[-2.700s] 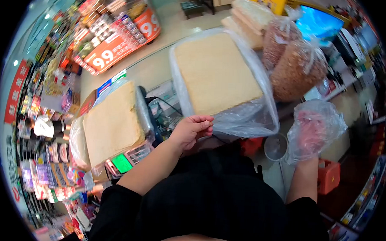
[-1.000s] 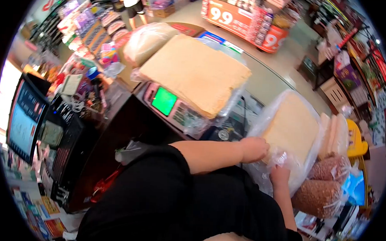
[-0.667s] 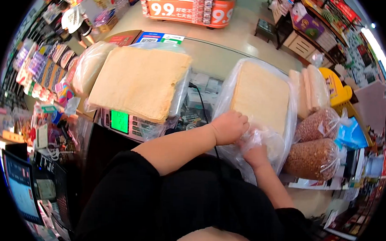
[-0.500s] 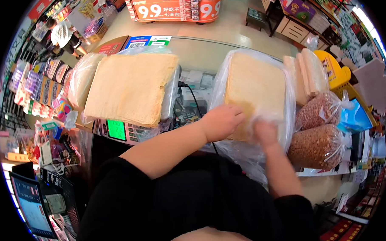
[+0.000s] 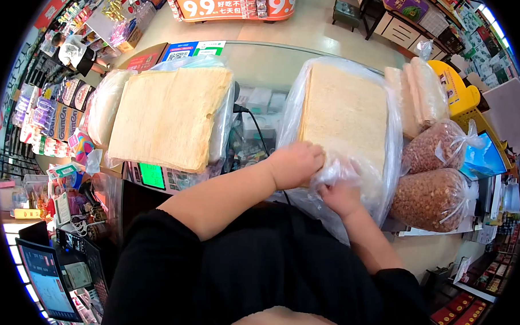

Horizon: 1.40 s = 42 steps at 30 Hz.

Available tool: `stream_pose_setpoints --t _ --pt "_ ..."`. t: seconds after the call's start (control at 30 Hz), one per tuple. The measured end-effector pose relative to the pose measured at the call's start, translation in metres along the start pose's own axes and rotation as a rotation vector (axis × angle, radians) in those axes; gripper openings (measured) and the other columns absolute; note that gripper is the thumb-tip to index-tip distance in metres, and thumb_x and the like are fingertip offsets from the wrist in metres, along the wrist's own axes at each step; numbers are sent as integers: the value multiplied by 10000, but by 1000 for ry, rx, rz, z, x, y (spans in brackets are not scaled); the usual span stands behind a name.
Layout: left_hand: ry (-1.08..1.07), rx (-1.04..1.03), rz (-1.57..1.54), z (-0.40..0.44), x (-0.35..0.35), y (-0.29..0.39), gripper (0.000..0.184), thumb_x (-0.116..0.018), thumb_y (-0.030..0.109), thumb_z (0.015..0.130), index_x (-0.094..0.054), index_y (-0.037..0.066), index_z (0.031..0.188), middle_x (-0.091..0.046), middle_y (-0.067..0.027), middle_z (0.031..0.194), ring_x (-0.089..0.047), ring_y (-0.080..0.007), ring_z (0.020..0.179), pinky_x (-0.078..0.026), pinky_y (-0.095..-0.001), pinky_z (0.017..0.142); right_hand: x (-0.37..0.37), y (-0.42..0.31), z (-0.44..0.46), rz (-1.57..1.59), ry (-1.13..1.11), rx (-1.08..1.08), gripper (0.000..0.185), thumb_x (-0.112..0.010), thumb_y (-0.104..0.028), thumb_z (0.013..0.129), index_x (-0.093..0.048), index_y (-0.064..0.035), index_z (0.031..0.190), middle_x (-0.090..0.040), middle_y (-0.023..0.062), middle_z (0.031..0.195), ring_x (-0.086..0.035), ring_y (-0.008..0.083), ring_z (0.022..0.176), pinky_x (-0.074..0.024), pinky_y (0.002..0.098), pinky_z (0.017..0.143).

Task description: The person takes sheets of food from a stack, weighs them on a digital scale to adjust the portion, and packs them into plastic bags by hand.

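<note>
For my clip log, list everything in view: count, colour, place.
Left stack: one, pale yellow sheets, centre left
Right stack: one, pale yellow sheets, centre right
Plastic wrapping: count unclear, transparent, round stacks
Scale: one, pinkish, under left stack
Filled bags: two, brown, far right
Bulging bag: one, whitish, by left stack
Packs: several, cream, upper right
Plasticware: count unclear, yellow, upper right
Counter: one, greyish glass, beneath
Cable: one, black, between stacks
Lit screens: two, bluish, left and right
Display stand: one, orange, top
Stool: one, green, top right
Bystander: one, white top, upper left
Shelf goods: many, mixed, edges
Left hand: one, bare, at right stack
Right hand: one, beside left hand
Sleeves: two, black, bottom
</note>
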<state>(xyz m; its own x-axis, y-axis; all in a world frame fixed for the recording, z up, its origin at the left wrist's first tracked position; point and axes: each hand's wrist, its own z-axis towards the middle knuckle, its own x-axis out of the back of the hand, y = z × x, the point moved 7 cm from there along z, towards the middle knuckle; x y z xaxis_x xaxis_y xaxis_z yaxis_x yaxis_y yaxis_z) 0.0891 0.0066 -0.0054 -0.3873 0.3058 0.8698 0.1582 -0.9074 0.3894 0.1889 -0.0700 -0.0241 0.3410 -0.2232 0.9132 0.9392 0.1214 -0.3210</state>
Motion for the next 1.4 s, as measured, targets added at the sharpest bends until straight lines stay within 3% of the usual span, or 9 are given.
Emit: stream_pose_setpoints --t 0.13,0.23,0.57,0.67,0.8,0.9,1.23,1.33,1.4 --pt "165 -30 -38 10 23 4 163 -670 146 815 -648 57 951 -626 -113 956 -625 -312 888 -521 -408 793 -17 55 2 -71 -122 -106 201 -625 -228 899 -658 -51 987 -680 153 991 -643 344 909 -516 468 847" --pt "-88 -36 3 -6 9 -4 191 -680 139 800 -644 56 969 -619 -101 970 -621 -309 919 -521 -412 817 24 131 18 1656 121 -466 195 -606 -244 971 -621 -58 1028 -637 78 978 -626 237 911 -532 420 796" --pt "-493 -65 165 -13 -23 5 99 -632 176 811 -646 80 829 -645 -65 898 -638 -311 909 -541 -423 794 8 17 9 56 -301 -142 401 -710 -235 780 -650 -47 1129 -631 195 1170 -615 341 1095 -495 430 971" --pt "-196 85 21 0 -11 -10 86 -630 173 810 -643 94 779 -643 -64 849 -630 -305 859 -545 -418 743 -32 11 -19 -175 -141 -33 399 -711 -243 777 -657 -69 1132 -641 182 1122 -615 355 1076 -505 444 916" --pt "188 16 42 20 38 3 104 -655 153 801 -631 78 870 -630 -91 923 -626 -301 903 -537 -390 777 4 69 7 89 -64 -229 370 -650 -325 888 -646 -73 1160 -618 168 1133 -635 344 988 -532 436 779" --pt "-61 -33 23 9 23 2 150 -660 137 797 -634 73 930 -611 -95 965 -616 -302 923 -529 -396 820 58 116 32 611 12 -555 346 -590 -354 974 -639 -73 1171 -624 135 1118 -653 295 924 -550 397 723" --pt "-362 65 23 -12 -17 -2 129 -611 171 840 -663 61 883 -631 -113 919 -640 -325 895 -540 -425 794 -26 23 2 -64 -463 -141 582 -660 -352 885 -549 -31 1357 -551 192 1379 -544 345 1245 -401 485 1090" --pt "-198 93 13 2 -7 -9 115 -631 178 823 -665 72 850 -631 -128 877 -647 -333 873 -543 -430 763 -7 -3 -3 85 -63 -145 420 -756 -234 734 -671 -66 1110 -664 186 1140 -593 358 1152 -482 453 988" --pt "33 95 -27 7 14 -2 129 -650 171 808 -650 74 893 -627 -121 936 -638 -316 925 -532 -418 799 -22 21 10 -103 -364 -186 467 -756 -252 774 -637 -43 1174 -670 196 1095 -639 382 1036 -512 458 941"
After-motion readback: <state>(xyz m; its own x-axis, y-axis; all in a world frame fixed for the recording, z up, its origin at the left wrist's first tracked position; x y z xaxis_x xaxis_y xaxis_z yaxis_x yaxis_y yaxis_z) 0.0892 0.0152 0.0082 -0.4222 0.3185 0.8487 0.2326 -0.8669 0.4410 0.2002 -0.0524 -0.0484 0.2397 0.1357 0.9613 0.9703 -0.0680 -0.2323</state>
